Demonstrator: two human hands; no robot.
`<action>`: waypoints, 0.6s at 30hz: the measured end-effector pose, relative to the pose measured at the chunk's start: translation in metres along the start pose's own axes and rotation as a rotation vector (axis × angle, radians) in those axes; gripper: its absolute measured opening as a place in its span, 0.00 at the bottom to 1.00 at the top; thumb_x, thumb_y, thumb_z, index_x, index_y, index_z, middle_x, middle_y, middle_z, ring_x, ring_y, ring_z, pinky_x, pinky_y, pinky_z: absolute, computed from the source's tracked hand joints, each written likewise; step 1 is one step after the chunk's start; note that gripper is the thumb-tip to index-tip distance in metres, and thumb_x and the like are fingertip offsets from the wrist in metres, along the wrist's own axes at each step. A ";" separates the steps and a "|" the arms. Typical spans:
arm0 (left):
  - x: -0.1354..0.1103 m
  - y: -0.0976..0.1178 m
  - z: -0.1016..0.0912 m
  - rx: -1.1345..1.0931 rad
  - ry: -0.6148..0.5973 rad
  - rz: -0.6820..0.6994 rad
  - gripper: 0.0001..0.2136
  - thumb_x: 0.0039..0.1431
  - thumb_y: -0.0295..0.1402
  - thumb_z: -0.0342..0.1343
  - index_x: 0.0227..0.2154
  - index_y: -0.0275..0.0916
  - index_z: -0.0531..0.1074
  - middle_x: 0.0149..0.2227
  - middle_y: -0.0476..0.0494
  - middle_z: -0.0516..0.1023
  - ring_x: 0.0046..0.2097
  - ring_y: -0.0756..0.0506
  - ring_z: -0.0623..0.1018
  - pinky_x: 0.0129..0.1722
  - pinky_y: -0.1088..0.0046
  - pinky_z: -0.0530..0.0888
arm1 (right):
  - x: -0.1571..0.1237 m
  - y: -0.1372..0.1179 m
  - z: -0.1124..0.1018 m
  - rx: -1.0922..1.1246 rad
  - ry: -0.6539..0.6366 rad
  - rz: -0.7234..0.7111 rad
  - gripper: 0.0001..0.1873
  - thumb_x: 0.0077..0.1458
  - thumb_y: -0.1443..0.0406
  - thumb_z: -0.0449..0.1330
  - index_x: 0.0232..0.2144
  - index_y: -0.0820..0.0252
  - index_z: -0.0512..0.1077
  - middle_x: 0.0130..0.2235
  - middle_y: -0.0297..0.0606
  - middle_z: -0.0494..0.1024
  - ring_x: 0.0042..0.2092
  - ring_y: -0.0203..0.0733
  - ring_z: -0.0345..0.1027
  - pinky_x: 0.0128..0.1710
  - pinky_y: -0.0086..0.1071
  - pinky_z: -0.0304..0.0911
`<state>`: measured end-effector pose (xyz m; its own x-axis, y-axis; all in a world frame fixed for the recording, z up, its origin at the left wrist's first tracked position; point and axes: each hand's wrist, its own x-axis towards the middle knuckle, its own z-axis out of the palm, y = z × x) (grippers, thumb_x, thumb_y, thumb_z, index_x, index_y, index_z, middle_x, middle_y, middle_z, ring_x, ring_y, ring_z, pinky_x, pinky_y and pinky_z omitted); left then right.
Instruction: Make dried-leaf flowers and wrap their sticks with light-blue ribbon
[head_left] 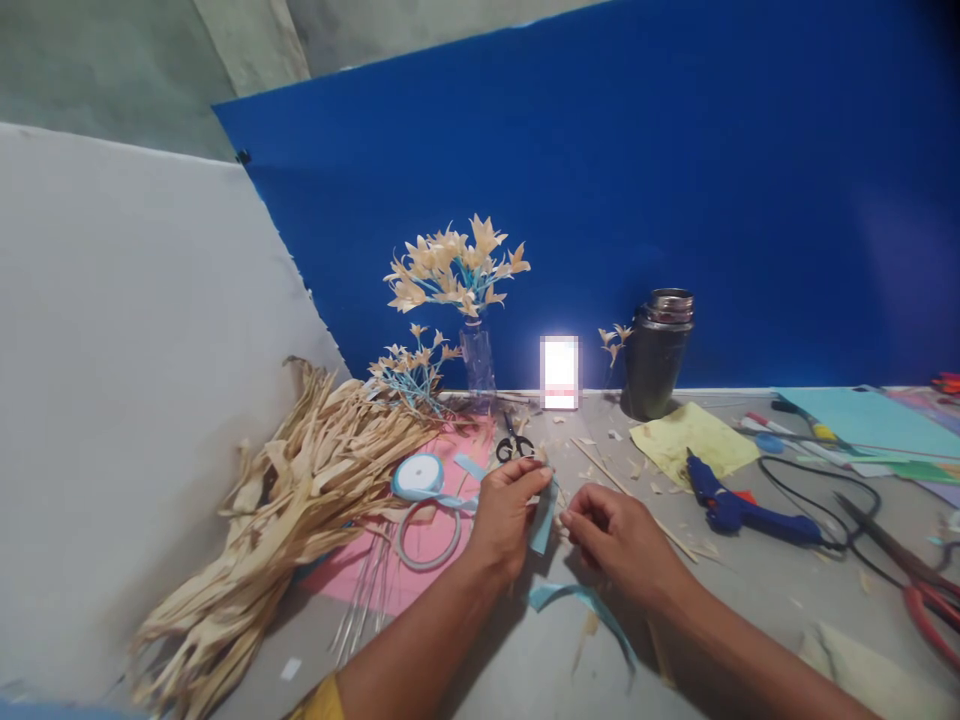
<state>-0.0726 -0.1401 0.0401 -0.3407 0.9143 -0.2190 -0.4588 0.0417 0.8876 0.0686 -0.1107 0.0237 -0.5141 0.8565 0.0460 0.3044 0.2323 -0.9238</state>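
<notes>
My left hand (506,515) pinches a strip of light blue ribbon (544,525), which hangs down from the thumb and fingers. Close beside it on the right, my right hand (626,540) has its thumb and fingertips pressed together; whatever is in that pinch is too small to make out. Below the hands, a loose curl of blue ribbon (581,595) lies on the grey table. To the left of my left hand are a ribbon spool (418,474) and a pale ring (403,545). Small black scissors (514,448) rest just beyond my fingers.
Dried husks (300,500) cover the left side, near thin wires (365,590) on pink paper (345,580). Behind stand a flower-filled bottle (478,365), a glowing screen (559,372) and a dark flask (657,360). A blue glue gun (750,510) and red-handled scissors (919,600) lie right.
</notes>
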 end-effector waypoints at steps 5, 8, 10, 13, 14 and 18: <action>-0.001 0.001 0.000 -0.014 -0.023 -0.020 0.12 0.39 0.33 0.68 0.25 0.38 0.71 0.22 0.54 0.68 0.21 0.53 0.68 0.21 0.77 0.66 | 0.000 0.004 0.000 0.061 0.009 -0.007 0.05 0.56 0.61 0.59 0.33 0.56 0.69 0.22 0.27 0.73 0.22 0.36 0.68 0.24 0.28 0.60; -0.003 -0.002 0.001 -0.034 -0.037 -0.032 0.12 0.39 0.33 0.68 0.25 0.38 0.70 0.21 0.54 0.68 0.21 0.53 0.68 0.21 0.77 0.67 | 0.001 0.004 0.000 0.085 0.022 -0.014 0.06 0.55 0.60 0.60 0.33 0.56 0.70 0.24 0.28 0.73 0.23 0.36 0.67 0.24 0.28 0.60; -0.003 -0.003 0.002 -0.058 -0.060 -0.046 0.12 0.40 0.32 0.68 0.25 0.38 0.70 0.21 0.54 0.68 0.21 0.53 0.69 0.22 0.76 0.68 | 0.001 0.003 -0.002 0.102 0.026 -0.008 0.07 0.55 0.60 0.60 0.33 0.57 0.70 0.24 0.28 0.74 0.23 0.36 0.65 0.24 0.28 0.59; -0.003 -0.005 0.002 -0.123 -0.126 -0.074 0.13 0.40 0.32 0.70 0.25 0.37 0.70 0.20 0.54 0.68 0.21 0.51 0.71 0.23 0.74 0.71 | 0.002 0.001 -0.005 0.123 0.029 -0.032 0.08 0.55 0.59 0.59 0.30 0.58 0.71 0.23 0.30 0.73 0.24 0.35 0.63 0.24 0.28 0.56; -0.003 -0.005 0.001 -0.146 -0.153 -0.085 0.13 0.40 0.31 0.70 0.26 0.37 0.70 0.20 0.54 0.68 0.22 0.51 0.71 0.23 0.73 0.72 | 0.003 0.001 -0.006 0.137 0.023 -0.043 0.09 0.56 0.58 0.59 0.29 0.58 0.71 0.23 0.30 0.73 0.23 0.34 0.62 0.24 0.28 0.56; 0.001 -0.004 -0.004 -0.175 -0.226 -0.130 0.12 0.41 0.30 0.70 0.26 0.34 0.71 0.22 0.51 0.70 0.22 0.52 0.71 0.24 0.75 0.72 | 0.004 0.004 -0.009 0.238 -0.052 -0.034 0.13 0.57 0.55 0.59 0.29 0.59 0.71 0.23 0.29 0.71 0.21 0.32 0.59 0.22 0.27 0.53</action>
<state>-0.0745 -0.1410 0.0350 -0.0881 0.9730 -0.2131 -0.6274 0.1120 0.7706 0.0745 -0.1021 0.0240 -0.5630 0.8239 0.0650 0.0917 0.1404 -0.9858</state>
